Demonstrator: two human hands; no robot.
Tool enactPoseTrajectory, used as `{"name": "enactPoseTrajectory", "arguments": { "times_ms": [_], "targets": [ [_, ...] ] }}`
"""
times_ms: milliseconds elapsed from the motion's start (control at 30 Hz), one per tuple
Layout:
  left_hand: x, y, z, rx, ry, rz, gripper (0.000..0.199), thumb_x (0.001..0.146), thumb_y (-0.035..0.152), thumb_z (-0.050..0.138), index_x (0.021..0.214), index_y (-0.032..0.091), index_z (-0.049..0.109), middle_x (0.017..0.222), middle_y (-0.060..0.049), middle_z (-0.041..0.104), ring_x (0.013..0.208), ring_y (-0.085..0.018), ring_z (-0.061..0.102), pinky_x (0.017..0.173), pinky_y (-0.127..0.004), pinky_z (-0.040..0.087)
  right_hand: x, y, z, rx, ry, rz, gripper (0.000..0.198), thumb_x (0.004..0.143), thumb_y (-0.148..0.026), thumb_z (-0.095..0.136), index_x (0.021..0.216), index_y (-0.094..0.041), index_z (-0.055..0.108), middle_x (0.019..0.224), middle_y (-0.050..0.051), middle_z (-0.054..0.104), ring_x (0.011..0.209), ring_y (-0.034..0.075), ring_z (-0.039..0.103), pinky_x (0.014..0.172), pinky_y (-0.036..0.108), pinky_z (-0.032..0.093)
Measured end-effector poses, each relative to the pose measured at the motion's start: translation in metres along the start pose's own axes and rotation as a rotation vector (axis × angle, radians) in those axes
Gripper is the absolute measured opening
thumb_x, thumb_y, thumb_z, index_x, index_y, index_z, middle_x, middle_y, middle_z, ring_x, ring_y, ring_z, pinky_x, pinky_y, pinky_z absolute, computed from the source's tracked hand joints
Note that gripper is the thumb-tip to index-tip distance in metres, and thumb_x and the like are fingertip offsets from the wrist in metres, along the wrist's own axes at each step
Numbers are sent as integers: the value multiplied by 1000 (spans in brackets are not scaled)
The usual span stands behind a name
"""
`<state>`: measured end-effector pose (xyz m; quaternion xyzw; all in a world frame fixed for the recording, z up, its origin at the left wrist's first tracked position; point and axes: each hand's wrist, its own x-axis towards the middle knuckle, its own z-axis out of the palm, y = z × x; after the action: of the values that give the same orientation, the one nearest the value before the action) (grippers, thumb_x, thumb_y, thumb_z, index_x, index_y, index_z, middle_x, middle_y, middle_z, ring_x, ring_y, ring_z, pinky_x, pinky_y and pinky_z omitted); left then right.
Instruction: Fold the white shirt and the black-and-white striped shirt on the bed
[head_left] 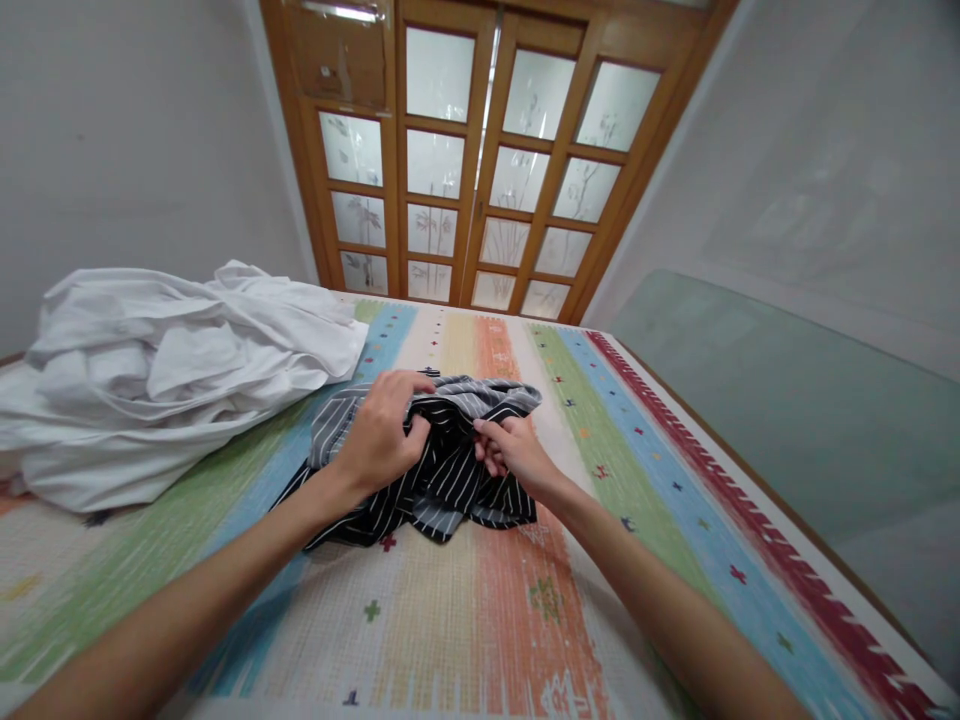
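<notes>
A crumpled black garment with white stripes (450, 505) lies in the middle of the colourful striped mat. Its paler grey striped side (480, 397) shows along the far edge, folded over. My left hand (388, 430) grips the cloth at the garment's left, thumb and fingers curled around an edge. On the right, my right hand (514, 455) pinches the dark edge between thumb and forefinger, its other fingers curled beneath. Between the two hands the fabric gathers into dark folds. What kind of garment it is cannot be made out.
A heaped white cloth (187, 370) covers the mat's left side. The patterned mat (450, 620) spreads under everything. Wood-framed glass doors (480, 170) stand at the far end, with a greenish panel (810, 420) along the right wall.
</notes>
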<state>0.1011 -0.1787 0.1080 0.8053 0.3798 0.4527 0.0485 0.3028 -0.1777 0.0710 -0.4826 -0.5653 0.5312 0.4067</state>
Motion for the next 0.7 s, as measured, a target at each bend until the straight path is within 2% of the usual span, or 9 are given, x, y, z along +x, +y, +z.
{"name": "enactPoseTrajectory", "arguments": {
  "times_ms": [100, 167, 267, 400, 467, 600, 700],
  "targets": [
    [-1, 5, 8, 16, -113, 193, 33, 82, 10, 47, 113, 16, 55, 118, -11, 61, 115, -24, 52, 103, -43, 38, -3, 0, -2, -104, -20, -102, 44, 86, -48, 53, 55, -17, 56, 38, -3, 47, 33, 8, 44, 35, 19, 29],
    [-1, 6, 16, 16, -222, 228, 30, 86, 14, 48, 116, 17, 55, 120, -10, 61, 114, -24, 52, 102, -44, 38, -7, 0, -3, -161, -51, -158, 43, 88, -49, 52, 58, -18, 57, 39, -4, 47, 35, 9, 45, 37, 20, 31],
    [1, 2, 28, 41, -330, 179, 20, 93, 21, 43, 103, 18, 60, 102, -9, 66, 99, -24, 58, 93, -44, 42, -12, -1, -6, -237, -76, -208, 43, 91, -49, 49, 62, -18, 57, 38, -4, 47, 34, 9, 44, 41, 21, 33],
    [1, -8, 36, -28, -406, 106, 21, 95, 22, 41, 87, 17, 60, 85, -7, 65, 80, -20, 60, 79, -34, 46, -17, 1, -11, -243, -9, -258, 43, 92, -50, 48, 66, -18, 57, 40, -5, 47, 36, 9, 43, 43, 22, 34],
    [0, -9, 38, -91, -412, 62, 21, 95, 22, 39, 90, 16, 59, 83, -6, 65, 76, -18, 60, 75, -31, 46, -18, 5, -13, -218, -5, -271, 42, 93, -50, 48, 68, -17, 58, 42, -4, 48, 37, 9, 45, 44, 22, 34],
    [-3, -4, 38, -234, -462, -31, 24, 93, 20, 38, 108, 16, 56, 81, -3, 65, 72, -17, 60, 74, -29, 45, -19, 14, -14, -214, -29, -293, 41, 93, -50, 49, 74, -16, 60, 46, -4, 51, 42, 10, 48, 46, 22, 36],
    [-1, 0, 35, -365, -532, -65, 22, 94, 26, 41, 104, 17, 59, 85, -2, 67, 76, -16, 61, 74, -28, 44, -20, 16, -14, -265, -42, -319, 41, 94, -50, 47, 75, -16, 60, 48, -3, 52, 43, 10, 48, 48, 22, 37]
  ]
}}
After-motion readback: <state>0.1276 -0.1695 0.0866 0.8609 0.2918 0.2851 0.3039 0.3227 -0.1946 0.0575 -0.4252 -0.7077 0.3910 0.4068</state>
